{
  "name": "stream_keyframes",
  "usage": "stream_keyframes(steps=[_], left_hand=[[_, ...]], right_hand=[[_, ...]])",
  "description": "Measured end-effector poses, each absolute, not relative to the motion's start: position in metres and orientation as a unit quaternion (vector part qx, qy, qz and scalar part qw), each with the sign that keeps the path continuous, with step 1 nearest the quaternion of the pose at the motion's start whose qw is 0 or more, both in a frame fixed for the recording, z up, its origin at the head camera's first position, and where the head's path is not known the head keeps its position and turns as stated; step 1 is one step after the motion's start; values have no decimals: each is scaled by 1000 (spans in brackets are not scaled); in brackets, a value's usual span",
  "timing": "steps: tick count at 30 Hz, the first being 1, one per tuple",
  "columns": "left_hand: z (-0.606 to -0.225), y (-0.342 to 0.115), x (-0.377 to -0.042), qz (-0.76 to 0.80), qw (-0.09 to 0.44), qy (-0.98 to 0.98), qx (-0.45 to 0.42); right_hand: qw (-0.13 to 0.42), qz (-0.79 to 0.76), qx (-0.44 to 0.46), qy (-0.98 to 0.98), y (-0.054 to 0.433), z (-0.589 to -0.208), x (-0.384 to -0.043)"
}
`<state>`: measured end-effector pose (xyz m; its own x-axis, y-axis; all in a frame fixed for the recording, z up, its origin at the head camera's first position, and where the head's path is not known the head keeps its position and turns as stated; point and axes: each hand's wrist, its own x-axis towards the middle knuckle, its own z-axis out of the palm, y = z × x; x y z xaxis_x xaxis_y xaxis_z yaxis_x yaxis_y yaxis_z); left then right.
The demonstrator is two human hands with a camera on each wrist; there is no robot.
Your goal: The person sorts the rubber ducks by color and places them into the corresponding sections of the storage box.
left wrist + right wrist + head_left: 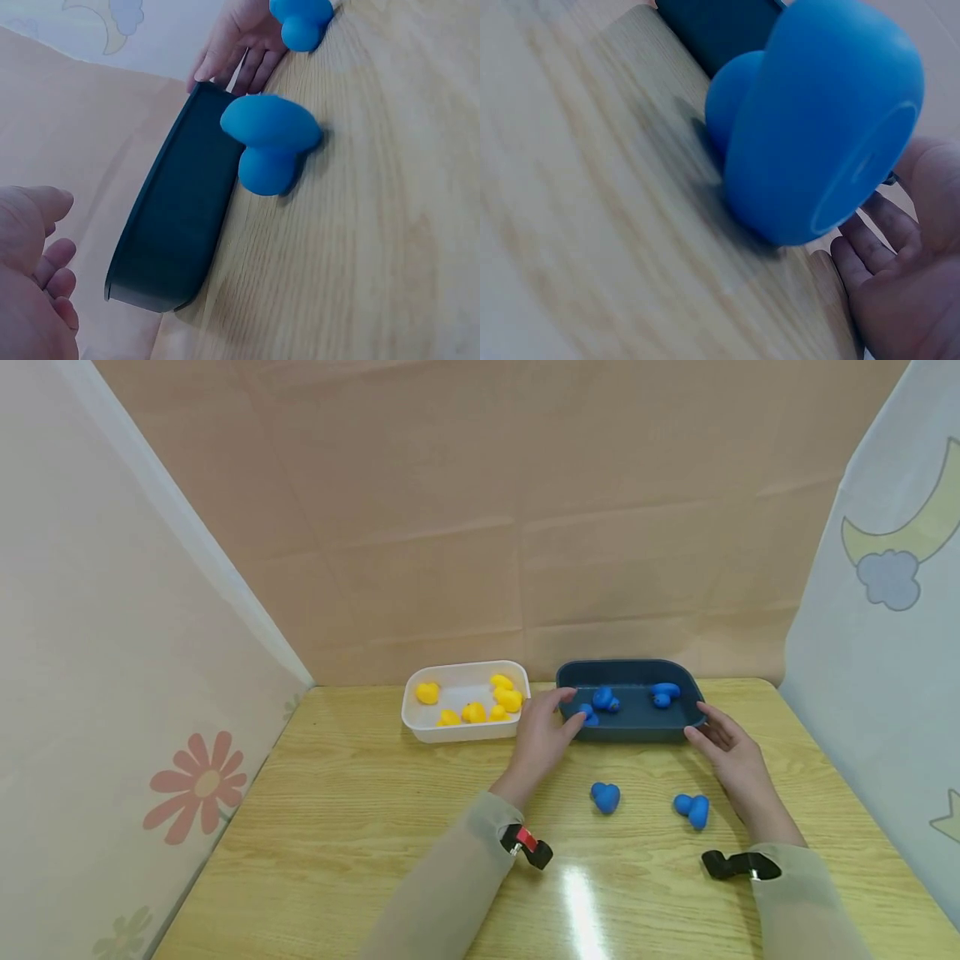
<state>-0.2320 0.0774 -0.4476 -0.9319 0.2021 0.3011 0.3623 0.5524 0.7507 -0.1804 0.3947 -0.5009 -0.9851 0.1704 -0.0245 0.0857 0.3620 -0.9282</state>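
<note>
A dark blue tray (630, 734) stands at the back of the table with three blue toy ducks (602, 698) inside. My left hand (542, 735) is at its left end, fingers loosely bent; the left wrist view shows nothing between them. At the right end is my right hand (731, 756), its thumb and fingertips right at the tray's corner. Two more blue ducks lie tipped over on the wood in front: the left duck (606, 797) and the right duck (692, 810). The right duck (817, 127) hides part of my right hand in the right wrist view.
Left of the dark tray, a white tray (465, 733) holds several yellow toy ducks (474, 712). Both trays stand close to the brown cloth backdrop (450, 568). Printed white sheets hang along the left and right sides of the wooden table (360, 810).
</note>
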Motion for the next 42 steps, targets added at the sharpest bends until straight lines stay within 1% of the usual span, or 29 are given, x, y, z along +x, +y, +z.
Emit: stream_keyframes(steps=[13,22,25,33,42], left_hand=[[-449,65,-204,-468,62,-867,-163],[-455,60,-186,-472,61,-855,-207],[-458,60,-182,-476,48,-853,-210],[-471,65,-174,-458,-9,-864,-209],[-483,67,-168,-448,-65,-859,-239]], right_hand=[[37,573,-75,-816,393,-499,-180],[52,560,-75,-824,394,-499,-181],[51,561,-74,-823,394,-499,-180],[42,573,-78,-815,395,-500,-181],[42,572,-80,-815,393,-499,-181]])
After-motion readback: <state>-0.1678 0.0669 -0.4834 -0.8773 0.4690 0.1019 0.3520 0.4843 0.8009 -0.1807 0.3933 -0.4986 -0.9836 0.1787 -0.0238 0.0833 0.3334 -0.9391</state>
